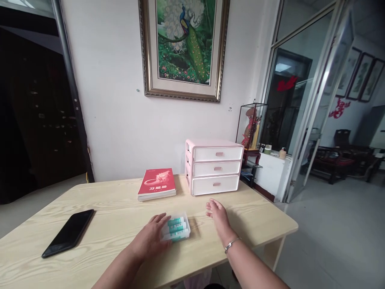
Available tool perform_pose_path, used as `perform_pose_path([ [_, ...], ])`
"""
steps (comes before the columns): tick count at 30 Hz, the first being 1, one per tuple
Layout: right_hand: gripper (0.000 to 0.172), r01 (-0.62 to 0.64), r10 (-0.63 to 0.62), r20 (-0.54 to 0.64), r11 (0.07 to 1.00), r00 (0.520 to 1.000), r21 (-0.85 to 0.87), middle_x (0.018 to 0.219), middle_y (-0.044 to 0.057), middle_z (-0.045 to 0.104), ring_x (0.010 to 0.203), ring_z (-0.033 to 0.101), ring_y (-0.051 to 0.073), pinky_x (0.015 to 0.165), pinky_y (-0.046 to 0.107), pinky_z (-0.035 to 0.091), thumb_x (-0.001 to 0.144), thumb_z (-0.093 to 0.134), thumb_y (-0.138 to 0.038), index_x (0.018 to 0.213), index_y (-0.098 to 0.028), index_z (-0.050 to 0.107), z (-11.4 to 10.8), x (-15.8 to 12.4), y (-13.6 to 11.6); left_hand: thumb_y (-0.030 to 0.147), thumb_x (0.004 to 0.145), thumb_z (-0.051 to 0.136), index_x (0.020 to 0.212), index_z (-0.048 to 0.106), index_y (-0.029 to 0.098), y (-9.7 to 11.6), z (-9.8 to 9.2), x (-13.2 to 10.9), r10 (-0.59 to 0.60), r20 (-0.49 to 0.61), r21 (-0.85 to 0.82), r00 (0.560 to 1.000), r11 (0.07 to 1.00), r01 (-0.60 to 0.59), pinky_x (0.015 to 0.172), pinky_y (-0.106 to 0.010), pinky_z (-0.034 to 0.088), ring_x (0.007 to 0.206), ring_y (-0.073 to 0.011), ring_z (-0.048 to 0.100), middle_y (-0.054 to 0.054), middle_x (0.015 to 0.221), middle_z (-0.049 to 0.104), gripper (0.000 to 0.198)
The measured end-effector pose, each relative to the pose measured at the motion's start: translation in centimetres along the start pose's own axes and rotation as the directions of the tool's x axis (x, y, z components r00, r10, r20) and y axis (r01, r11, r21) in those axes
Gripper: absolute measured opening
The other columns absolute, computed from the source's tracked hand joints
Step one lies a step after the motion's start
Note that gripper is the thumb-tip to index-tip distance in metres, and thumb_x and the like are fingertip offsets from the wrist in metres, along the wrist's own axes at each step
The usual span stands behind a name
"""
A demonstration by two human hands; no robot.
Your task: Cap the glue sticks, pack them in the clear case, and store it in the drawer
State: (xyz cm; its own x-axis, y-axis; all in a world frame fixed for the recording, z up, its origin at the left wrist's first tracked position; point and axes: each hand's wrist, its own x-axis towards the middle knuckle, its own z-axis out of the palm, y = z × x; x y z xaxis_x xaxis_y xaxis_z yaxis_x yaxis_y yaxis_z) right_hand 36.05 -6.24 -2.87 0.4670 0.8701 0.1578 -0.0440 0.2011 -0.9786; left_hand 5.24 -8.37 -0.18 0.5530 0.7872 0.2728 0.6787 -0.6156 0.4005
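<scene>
While the left hand point(153, 237) is lying spread on the clear glue-stick box point(177, 228), steadying it, the right hand point(218, 214) is hovering empty, fingers loosely spread, just beside that box.

A black phone point(68, 233) lies flat on the wooden table point(114, 216), well to the left of the left hand. A red book point(157, 183) lies beyond the left hand, near the wall. Just beside it, beyond the right hand, stands a pink drawer box point(214, 167) with three closed drawers. Above them a framed peacock picture point(184, 44) hangs on the wall. Further right of the right hand is a glass case point(252, 126).
</scene>
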Motion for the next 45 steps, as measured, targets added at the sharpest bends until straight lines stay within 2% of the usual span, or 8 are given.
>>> perform_pose_path([
  [5, 0.05, -0.131, 0.14, -0.07, 0.984, 0.988, 0.123, 0.109, 0.019, 0.069, 0.101, 0.069, 0.029, 0.074, 0.039, 0.061, 0.079, 0.057, -0.063, 0.101, -0.018, 0.058, -0.5, 5.6, -0.1, 0.027, 0.065, 0.068, 0.141, 0.052, 0.027, 0.1, -0.1, 0.5, -0.016, 0.003, -0.043, 1.0, 0.999, 0.016, 0.108, -0.045, 0.042, 0.13, -0.0332, 0.047, -0.01, 0.14, 0.053, 0.077],
  [11, 0.045, -0.226, 0.252, -0.101, 0.951, 0.962, 0.212, 0.091, 0.015, 0.069, 0.089, 0.07, 0.027, 0.067, 0.039, 0.06, 0.083, 0.056, -0.063, 0.094, -0.02, 0.058, 0.4, 10.9, 0.0, 0.025, 0.064, 0.071, 0.14, 0.051, 0.032, -0.5, 0.5, 0.1, -0.01, -0.017, -0.111, 1.0, 0.994, 0.008, 0.108, -0.044, 0.042, 0.128, -0.032, 0.048, -0.009, 0.14, 0.052, 0.079],
  [22, 0.035, -0.347, 0.43, -0.183, 0.866, 0.884, 0.36, 0.056, -0.003, 0.057, 0.048, 0.06, 0.012, 0.048, 0.021, 0.05, 0.084, 0.065, -0.051, 0.074, -0.02, 0.051, 1.5, 14.9, -0.2, 0.018, 0.062, 0.072, 0.13, 0.062, 0.031, 0.0, 0.6, 0.2, -0.012, -0.105, -0.1, 0.994, 0.995, 0.001, 0.105, -0.039, 0.047, 0.123, -0.031, 0.053, -0.007, 0.134, 0.058, 0.07],
  [27, 0.028, -0.313, 0.404, -0.183, 0.869, 0.896, 0.384, 0.055, -0.004, 0.058, 0.048, 0.061, 0.01, 0.045, 0.018, 0.046, 0.083, 0.066, -0.041, 0.071, -0.019, 0.053, 1.2, 13.7, -0.7, 0.022, 0.066, 0.072, 0.132, 0.061, 0.031, 0.0, 1.0, 0.5, -0.056, -0.098, -0.158, 0.994, 0.987, 0.04, 0.108, -0.042, 0.044, 0.127, -0.0312, 0.05, -0.008, 0.137, 0.055, 0.067],
  [31, 0.025, -0.287, 0.373, -0.171, 0.877, 0.912, 0.386, 0.056, -0.004, 0.06, 0.05, 0.062, 0.011, 0.043, 0.017, 0.043, 0.082, 0.065, -0.038, 0.071, -0.019, 0.054, -0.1, 11.0, -1.2, 0.03, 0.069, 0.072, 0.131, 0.061, 0.03, 1.7, -0.3, 1.8, -0.122, -0.105, -0.234, 0.987, 0.968, 0.095, 0.111, -0.045, 0.04, 0.131, -0.0312, 0.047, -0.009, 0.139, 0.052, 0.063],
  [36, 0.028, -0.263, 0.347, -0.177, 0.889, 0.921, 0.374, 0.058, -0.002, 0.062, 0.053, 0.064, 0.013, 0.042, 0.018, 0.041, 0.076, 0.068, -0.043, 0.074, -0.018, 0.056, -2.3, 6.5, -1.6, 0.04, 0.065, 0.076, 0.126, 0.064, 0.026, 6.8, -4.1, 5.0, -0.206, -0.098, -0.411, 0.974, 0.9, 0.149, 0.107, -0.046, 0.042, 0.127, -0.0324, 0.049, -0.01, 0.137, 0.053, 0.064],
  [40, 0.031, -0.213, 0.301, -0.202, 0.906, 0.932, 0.365, 0.059, -0.002, 0.062, 0.055, 0.064, 0.013, 0.042, 0.017, 0.038, 0.074, 0.068, -0.046, 0.075, -0.018, 0.057, -3.4, 3.4, -1.6, 0.044, 0.064, 0.078, 0.13, 0.061, 0.02, 11.7, -6.9, 8.5, -0.278, -0.023, -0.545, 0.96, 0.809, 0.221, 0.083, -0.039, 0.055, 0.104, -0.0299, 0.062, -0.013, 0.126, 0.059, 0.073],
  [45, 0.036, -0.162, 0.249, -0.239, 0.93, 0.939, 0.33, 0.057, -0.002, 0.06, 0.052, 0.061, 0.013, 0.042, 0.018, 0.036, 0.073, 0.067, -0.051, 0.076, -0.017, 0.056, -3.7, 1.9, -1.4, 0.041, 0.064, 0.08, 0.132, 0.059, 0.021, 14.9, -6.5, 14.5, -0.231, 0.047, -0.52, 0.972, 0.825, 0.222, 0.081, -0.03, 0.053, 0.105, -0.0265, 0.063, -0.012, 0.121, 0.064, 0.073],
])
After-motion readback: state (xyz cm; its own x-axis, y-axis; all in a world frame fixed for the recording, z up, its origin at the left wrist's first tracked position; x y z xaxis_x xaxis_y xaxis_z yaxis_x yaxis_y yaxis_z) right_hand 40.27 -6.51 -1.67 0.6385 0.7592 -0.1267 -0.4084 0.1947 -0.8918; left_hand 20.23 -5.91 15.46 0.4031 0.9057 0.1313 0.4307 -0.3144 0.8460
